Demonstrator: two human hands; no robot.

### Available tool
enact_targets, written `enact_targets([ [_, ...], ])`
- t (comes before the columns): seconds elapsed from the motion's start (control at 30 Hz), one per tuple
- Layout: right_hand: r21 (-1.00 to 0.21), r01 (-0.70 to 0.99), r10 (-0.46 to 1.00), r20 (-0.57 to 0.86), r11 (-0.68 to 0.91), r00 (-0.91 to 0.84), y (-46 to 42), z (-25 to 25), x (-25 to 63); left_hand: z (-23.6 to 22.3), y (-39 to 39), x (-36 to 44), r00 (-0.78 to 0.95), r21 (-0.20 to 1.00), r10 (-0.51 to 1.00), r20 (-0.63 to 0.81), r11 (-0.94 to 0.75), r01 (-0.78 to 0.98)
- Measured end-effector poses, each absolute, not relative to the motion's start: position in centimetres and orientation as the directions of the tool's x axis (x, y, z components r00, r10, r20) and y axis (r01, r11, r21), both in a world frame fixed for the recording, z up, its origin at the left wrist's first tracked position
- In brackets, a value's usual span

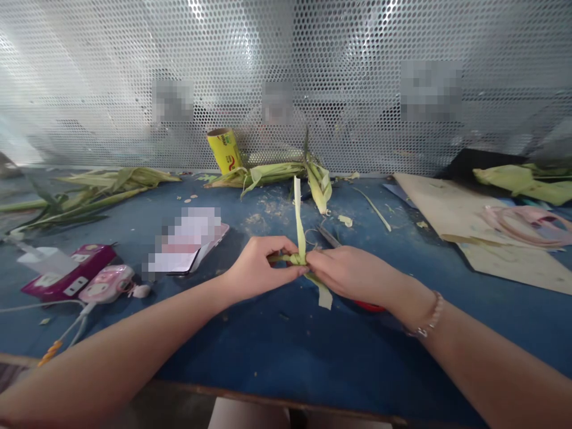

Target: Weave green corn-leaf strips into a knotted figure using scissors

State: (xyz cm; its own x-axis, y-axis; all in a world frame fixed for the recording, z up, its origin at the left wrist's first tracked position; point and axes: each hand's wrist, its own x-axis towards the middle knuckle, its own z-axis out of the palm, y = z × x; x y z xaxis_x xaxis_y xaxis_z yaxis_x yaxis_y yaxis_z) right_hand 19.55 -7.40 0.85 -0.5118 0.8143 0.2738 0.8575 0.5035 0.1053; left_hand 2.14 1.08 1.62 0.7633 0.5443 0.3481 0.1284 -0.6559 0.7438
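Observation:
My left hand [257, 268] and my right hand [351, 274] meet over the blue table [286, 351], both pinched on a folded strip of green corn husk [298, 257]. One end of the strip stands upright above my fingers; another end hangs down below my right hand. A beaded bracelet [429, 319] circles my right wrist. Scissors [328, 236] with red handles lie partly hidden under my right hand.
Corn husk piles [268, 174] lie along the back; more husks [89, 190] lie at left. A yellow tube [224, 150] stands by the perforated metal screen [286, 71]. A phone [187, 244], pink devices [84, 277], cardboard [473, 220] and pink coiled cord [527, 223] surround me.

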Motion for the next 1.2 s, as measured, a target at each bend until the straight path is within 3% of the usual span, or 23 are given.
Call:
enact_targets([
  [0.3,0.045,0.871,0.842,0.239,0.489,-0.484,-7.1,1.0,19.8,1.1,1.5,2.2,0.77,0.824,0.575,0.278,-0.555,0.116],
  [0.47,0.058,0.933,0.684,0.665,0.355,-0.301,-7.1,0.9,19.4,1.0,1.5,2.6,0.655,0.964,0.717,0.24,-0.253,-0.076],
  [0.53,0.067,0.924,0.606,0.737,0.377,-0.301,-7.4,1.0,18.9,0.9,1.4,2.8,0.628,0.977,0.751,0.203,-0.115,-0.178],
  [0.8,0.035,0.938,0.697,0.66,0.345,-0.281,-7.2,0.4,17.7,0.6,0.9,2.8,0.707,0.954,0.698,0.111,0.124,-0.272],
  [0.97,-0.054,0.934,0.769,0.586,0.352,-0.256,-7.0,-0.3,17.8,0.6,1.2,2.6,0.819,0.915,0.558,0.133,0.249,-0.318],
  [1.1,-0.165,0.931,0.775,0.611,0.324,-0.162,-7.1,-0.4,17.5,0.7,1.1,2.6,0.846,0.944,0.506,0.168,0.165,-0.286],
  [1.2,-0.101,0.942,0.777,0.597,0.319,-0.199,-7.4,-0.2,17.2,1.0,0.6,2.6,0.809,0.979,0.573,0.135,0.051,-0.199],
])
